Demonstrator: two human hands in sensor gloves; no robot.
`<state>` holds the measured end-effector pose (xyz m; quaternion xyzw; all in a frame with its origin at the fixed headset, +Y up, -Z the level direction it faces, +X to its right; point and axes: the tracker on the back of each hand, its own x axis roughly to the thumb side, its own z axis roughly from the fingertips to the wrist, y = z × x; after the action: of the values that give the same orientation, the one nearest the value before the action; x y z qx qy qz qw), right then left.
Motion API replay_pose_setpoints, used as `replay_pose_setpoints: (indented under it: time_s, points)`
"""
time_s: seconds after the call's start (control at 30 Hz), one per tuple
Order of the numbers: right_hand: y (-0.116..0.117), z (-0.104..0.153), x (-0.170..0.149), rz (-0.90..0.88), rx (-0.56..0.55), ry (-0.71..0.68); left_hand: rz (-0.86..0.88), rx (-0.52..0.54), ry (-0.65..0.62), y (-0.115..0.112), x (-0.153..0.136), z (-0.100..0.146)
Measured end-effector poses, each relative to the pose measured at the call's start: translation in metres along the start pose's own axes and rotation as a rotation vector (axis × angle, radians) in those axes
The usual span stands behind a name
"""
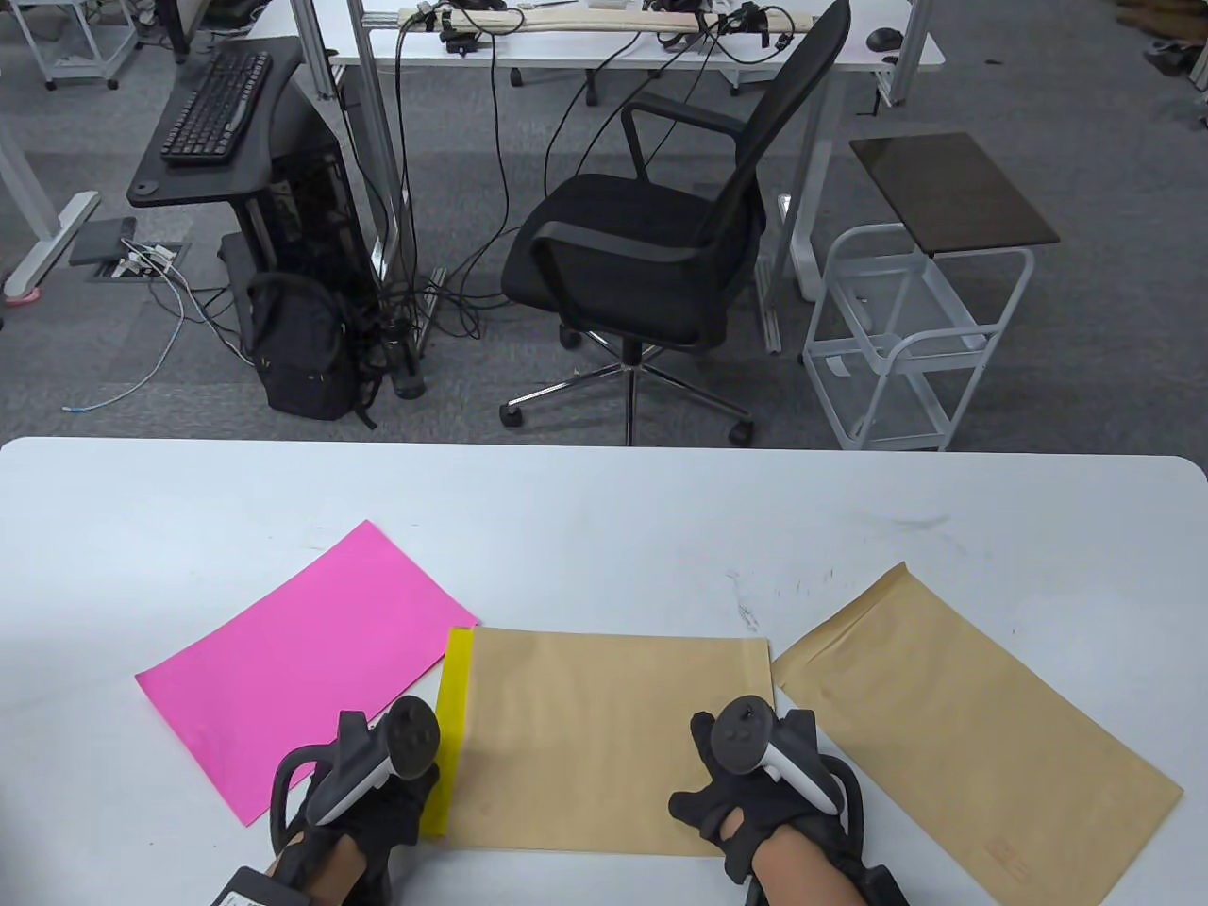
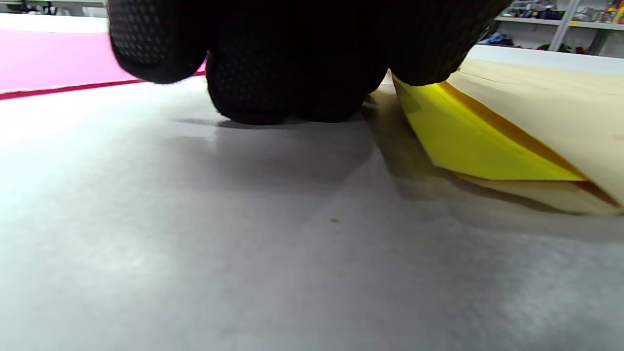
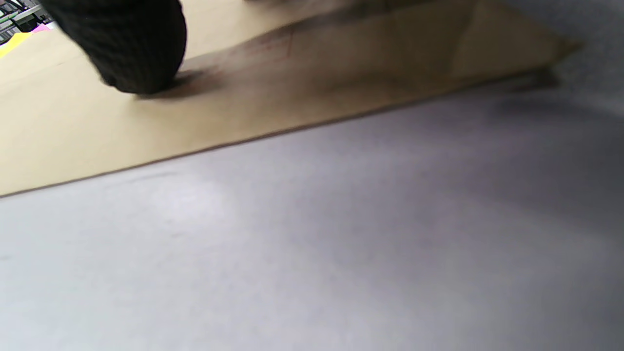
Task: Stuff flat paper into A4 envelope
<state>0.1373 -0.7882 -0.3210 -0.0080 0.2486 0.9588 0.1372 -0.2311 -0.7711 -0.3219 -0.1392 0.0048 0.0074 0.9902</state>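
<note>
A brown A4 envelope (image 1: pixel 613 736) lies flat at the table's front middle, mouth to the left. A yellow sheet (image 1: pixel 451 727) sticks out of that mouth as a narrow strip. My left hand (image 1: pixel 396 807) is at the strip's near corner. In the left wrist view its gloved fingertips (image 2: pixel 273 92) rest bunched on the table beside the yellow sheet (image 2: pixel 468 141), which lies inside the slightly gaping envelope (image 2: pixel 546 97); whether they pinch it is hidden. My right hand (image 1: pixel 731 812) rests on the envelope's near right part; a fingertip (image 3: pixel 131 48) presses on the envelope (image 3: pixel 302 83).
A pink sheet (image 1: pixel 302 661) lies on the table to the left, close to my left hand. A second brown envelope (image 1: pixel 972 746) lies angled to the right. The white table's (image 1: pixel 604 528) far edge faces an office chair (image 1: pixel 651 236).
</note>
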Motion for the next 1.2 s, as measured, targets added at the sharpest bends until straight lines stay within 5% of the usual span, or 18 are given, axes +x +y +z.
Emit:
replay_pose_setpoints:
  time_s: [1.2]
  points:
    - [-0.001, 0.0, 0.0, 0.011, -0.013, -0.006, -0.072, 0.046, -0.157, -0.008, 0.022, 0.004]
